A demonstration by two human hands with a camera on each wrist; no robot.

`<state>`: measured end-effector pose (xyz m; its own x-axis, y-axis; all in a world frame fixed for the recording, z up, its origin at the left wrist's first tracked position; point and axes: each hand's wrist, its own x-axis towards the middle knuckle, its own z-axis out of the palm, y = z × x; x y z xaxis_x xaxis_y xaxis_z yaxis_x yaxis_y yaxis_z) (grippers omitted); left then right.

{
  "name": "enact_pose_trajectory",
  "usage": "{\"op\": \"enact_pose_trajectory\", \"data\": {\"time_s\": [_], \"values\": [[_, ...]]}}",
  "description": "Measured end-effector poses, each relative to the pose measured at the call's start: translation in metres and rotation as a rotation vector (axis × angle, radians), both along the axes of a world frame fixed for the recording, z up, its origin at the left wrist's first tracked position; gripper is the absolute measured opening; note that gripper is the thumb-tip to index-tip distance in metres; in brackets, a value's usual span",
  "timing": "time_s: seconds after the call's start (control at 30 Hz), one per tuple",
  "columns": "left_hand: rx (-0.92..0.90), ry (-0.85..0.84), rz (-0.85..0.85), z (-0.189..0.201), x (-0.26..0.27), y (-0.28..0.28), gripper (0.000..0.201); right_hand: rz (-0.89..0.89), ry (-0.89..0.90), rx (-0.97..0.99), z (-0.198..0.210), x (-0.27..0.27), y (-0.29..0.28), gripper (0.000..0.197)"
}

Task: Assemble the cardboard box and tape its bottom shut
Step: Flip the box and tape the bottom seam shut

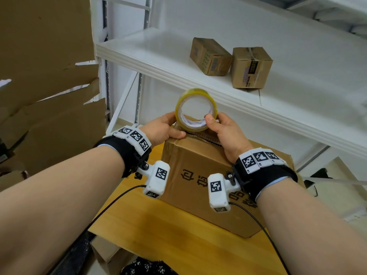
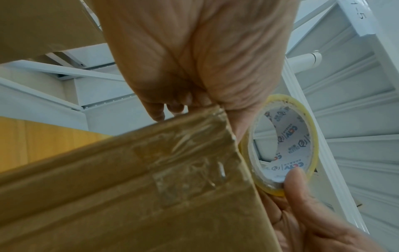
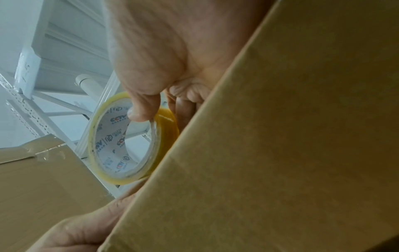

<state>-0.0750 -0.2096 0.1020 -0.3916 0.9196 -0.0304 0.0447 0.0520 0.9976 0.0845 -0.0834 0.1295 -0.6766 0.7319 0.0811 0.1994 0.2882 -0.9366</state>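
The location was a stockroom or packing area. White metal shelving (image 1: 198,62) with perforated uprights (image 1: 107,80) stood against a white wall. One shelf carried two small taped cartons (image 1: 210,56), one beside the other. Large torn sheets of flattened cardboard (image 1: 45,80) leaned at the left. A wooden tabletop (image 1: 178,225) held a printed box (image 1: 198,175), and a tape roll (image 1: 196,110) was held above it. More cardboard (image 1: 107,253) lay under the tabletop.

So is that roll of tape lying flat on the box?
No, the tape roll stands on edge on the box, held by the right hand.
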Motion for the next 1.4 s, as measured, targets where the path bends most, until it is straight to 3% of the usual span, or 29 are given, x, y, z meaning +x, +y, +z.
{"op": "enact_pose_trajectory", "data": {"time_s": [0.07,0.23,0.37,0.53,0.7,1.1,1.4], "values": [[-0.007,0.014,-0.001,-0.002,-0.001,0.0,0.071,0.004,0.013,-0.012,-0.001,0.0,0.001,0.04],[-0.03,0.043,-0.027,-0.001,-0.002,-0.001,0.047,0.001,0.05,-0.049,-0.001,-0.001,0.0,0.038],[-0.006,0.015,-0.04,-0.005,0.0,0.0,0.072,-0.011,0.078,-0.078,-0.001,-0.001,0.001,0.038],[-0.046,0.027,-0.051,-0.006,-0.001,-0.001,0.059,-0.008,0.1,-0.123,-0.003,-0.002,0.002,0.036],[-0.065,-0.054,-0.02,-0.009,-0.001,-0.001,0.072,-0.049,0.228,-0.211,0.006,0.0,0.003,0.016],[-0.06,-0.095,0.014,-0.008,0.003,-0.002,0.08,-0.11,0.373,-0.277,0.012,0.012,0.007,0.02],[-0.065,-0.089,0.005,-0.004,0.005,-0.005,0.078,-0.051,0.312,-0.212,0.019,0.013,0.002,0.026]]}}
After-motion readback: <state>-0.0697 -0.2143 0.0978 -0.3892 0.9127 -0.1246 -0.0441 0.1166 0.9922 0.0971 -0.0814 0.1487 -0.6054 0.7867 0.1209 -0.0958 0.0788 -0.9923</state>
